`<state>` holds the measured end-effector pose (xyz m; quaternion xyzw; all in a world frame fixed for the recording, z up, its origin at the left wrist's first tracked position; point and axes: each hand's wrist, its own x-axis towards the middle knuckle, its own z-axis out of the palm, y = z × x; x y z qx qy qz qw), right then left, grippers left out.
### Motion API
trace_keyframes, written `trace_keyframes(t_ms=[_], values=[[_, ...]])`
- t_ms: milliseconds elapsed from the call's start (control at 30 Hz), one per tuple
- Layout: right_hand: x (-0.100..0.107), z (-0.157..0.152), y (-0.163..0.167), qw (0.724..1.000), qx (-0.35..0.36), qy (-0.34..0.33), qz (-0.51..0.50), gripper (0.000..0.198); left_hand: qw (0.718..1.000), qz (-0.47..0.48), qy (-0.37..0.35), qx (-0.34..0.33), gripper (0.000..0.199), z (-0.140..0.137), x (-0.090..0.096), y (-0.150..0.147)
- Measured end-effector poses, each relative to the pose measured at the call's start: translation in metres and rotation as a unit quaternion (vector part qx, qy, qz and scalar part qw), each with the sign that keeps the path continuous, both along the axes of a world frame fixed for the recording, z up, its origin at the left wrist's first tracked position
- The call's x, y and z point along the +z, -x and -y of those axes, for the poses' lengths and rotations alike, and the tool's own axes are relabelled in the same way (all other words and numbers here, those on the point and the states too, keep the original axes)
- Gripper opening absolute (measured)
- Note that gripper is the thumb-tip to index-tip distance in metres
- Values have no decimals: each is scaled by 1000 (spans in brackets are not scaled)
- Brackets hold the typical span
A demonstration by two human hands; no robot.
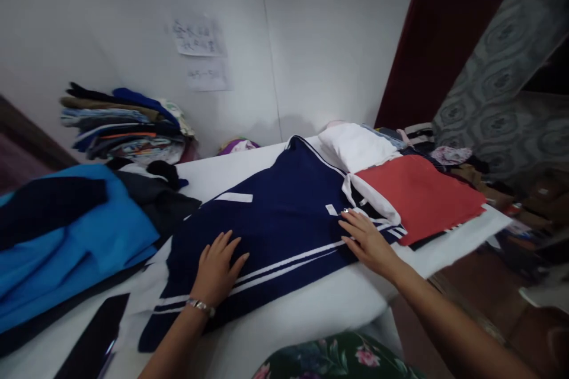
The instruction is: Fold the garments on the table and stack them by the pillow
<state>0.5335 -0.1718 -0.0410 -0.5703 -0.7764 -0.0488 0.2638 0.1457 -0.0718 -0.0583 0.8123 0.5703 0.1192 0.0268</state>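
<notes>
A navy blue garment with white stripes (284,207) lies spread across the white table, its white-edged collar toward the right. On its lower left part rests my left hand (220,266), palm down with fingers spread, a bracelet at the wrist. My right hand (364,240) lies flat near the collar, fingers apart, close to a small white label (331,209). A ring shows on one of its fingers. Neither hand grips the cloth. Part of the garment is hidden under both hands.
Bright blue clothing (111,231) is heaped at the left, near a black phone-like object (95,337). Behind it rises a stack of folded clothes (128,124). A red garment (422,195) and a white one (360,147) lie at the right. The white table (462,243) ends there.
</notes>
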Motion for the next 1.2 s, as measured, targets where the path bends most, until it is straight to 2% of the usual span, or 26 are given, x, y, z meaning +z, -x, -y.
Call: trace_keyframes(t_ms=[100, 233, 300, 400, 533, 633, 700, 767, 867, 967, 1033, 1100, 1200], values=[[14, -25, 36, 998, 69, 7, 0, 39, 999, -32, 14, 41, 49, -1, -2, 3], [20, -65, 76, 989, 142, 41, 16, 45, 998, -33, 41, 46, 51, 3, -3, 1], [12, -84, 87, 986, 141, 86, 33, 49, 998, -20, 40, 45, 50, 7, -4, 0], [-12, -106, 89, 979, 105, 165, 64, 57, 998, 3, 39, 43, 50, 11, -4, 2], [-37, -113, 84, 978, 83, 175, 83, 59, 996, 56, 52, 50, 42, 4, 8, 7], [-41, -111, 82, 979, 81, 170, 82, 59, 995, 84, 11, 50, 33, -20, 33, 10], [-40, -110, 82, 979, 81, 174, 74, 59, 996, 62, -30, 61, 33, -48, 51, 9], [-39, -111, 82, 978, 83, 180, 65, 59, 995, 14, -37, 90, 38, -81, 62, 7], [-37, -112, 82, 977, 87, 188, 56, 59, 989, -55, 31, 136, 49, -127, 65, 0], [-36, -113, 81, 976, 89, 195, 44, 58, 984, -77, 76, 142, 47, -153, 58, -9], [-35, -113, 80, 975, 90, 201, 36, 57, 986, -79, 62, 132, 34, -155, 53, -15], [-34, -113, 79, 974, 92, 207, 32, 57, 990, -78, 33, 113, 26, -144, 48, -22], [-33, -113, 79, 972, 94, 212, 31, 58, 995, -92, -23, 25, 24, -112, 38, -31]])
